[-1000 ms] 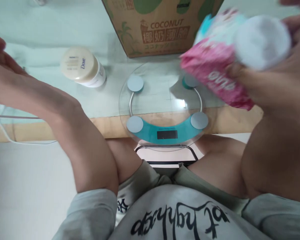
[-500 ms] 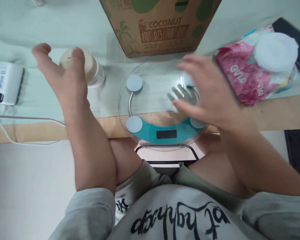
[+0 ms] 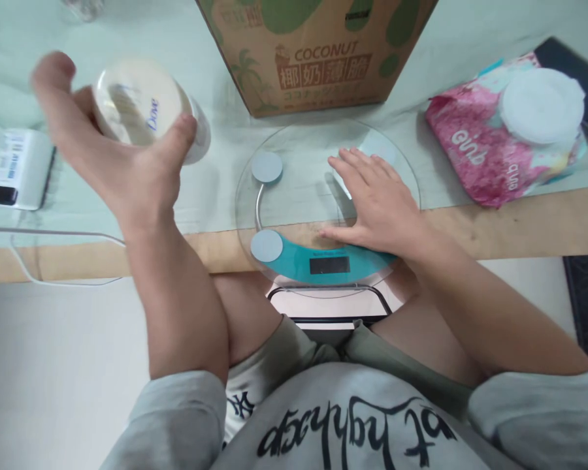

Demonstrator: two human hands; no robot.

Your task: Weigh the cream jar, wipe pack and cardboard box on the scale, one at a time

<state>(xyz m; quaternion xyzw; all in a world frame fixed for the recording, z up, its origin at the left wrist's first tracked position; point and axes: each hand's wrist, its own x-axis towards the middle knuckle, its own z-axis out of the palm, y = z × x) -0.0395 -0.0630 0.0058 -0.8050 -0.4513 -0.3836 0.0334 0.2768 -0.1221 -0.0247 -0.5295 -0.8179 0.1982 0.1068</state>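
My left hand [image 3: 122, 163] is wrapped round a round white jar [image 3: 132, 108] with a cream-coloured lid marked "Dove". The jar leans a little and looks raised off the cloth. Its far side is hidden behind my fingers. My right hand [image 3: 379, 202] lies on the right side of a round glass scale [image 3: 296, 196], fingers stretched out and palm down. The scale has grey metal discs, a teal strip and a dark display [image 3: 329, 264], which shows no figures. Its front rim reaches past the table edge, above my legs.
A cardboard box [image 3: 323, 72] printed "COCONUT" stands behind the scale. At the right lies a pink pack [image 3: 475, 147] with a white round lid [image 3: 543, 106], partly over a dark flat object [image 3: 575, 78]. A white device [image 3: 22, 170] with a cable [image 3: 68, 231] sits at the left.
My left hand has closed round the jar and brought it up, with its lid now turned toward me. My right hand has come down onto the glass scale.
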